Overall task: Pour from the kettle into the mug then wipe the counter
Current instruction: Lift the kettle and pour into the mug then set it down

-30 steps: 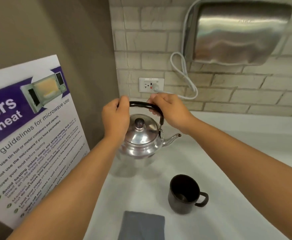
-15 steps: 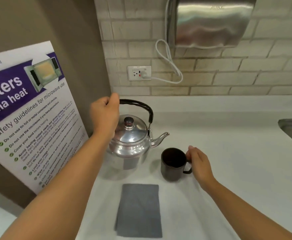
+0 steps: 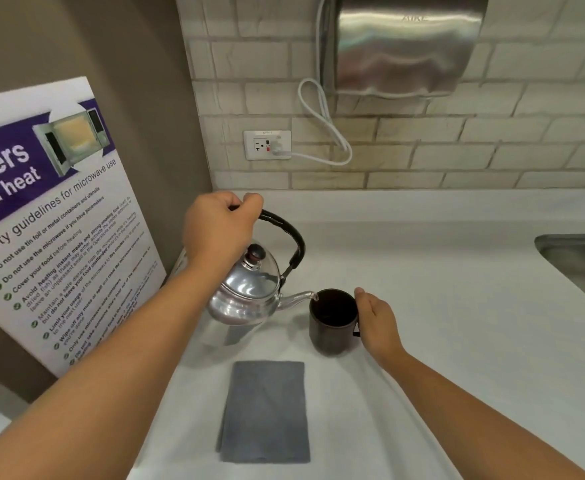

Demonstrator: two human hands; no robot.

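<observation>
My left hand (image 3: pixel 220 225) grips the black handle of a shiny metal kettle (image 3: pixel 249 294), which is lifted and tilted to the right. Its spout tip rests over the rim of a dark mug (image 3: pixel 332 322) standing on the white counter (image 3: pixel 457 306). My right hand (image 3: pixel 376 322) wraps the mug's right side at the handle. A folded grey cloth (image 3: pixel 265 412) lies flat on the counter, in front of the kettle and mug. No stream of liquid is clearly visible.
A safety poster (image 3: pixel 52 216) leans against the left wall beside the kettle. A steel sink (image 3: pixel 582 268) begins at the right edge. On the brick wall hang a metal hand dryer (image 3: pixel 402 46) and an outlet (image 3: pixel 267 144) with a white cord.
My right hand left the kettle handle and came down onto the mug. My left hand lifted the kettle and tilted its spout right, over the mug's rim.
</observation>
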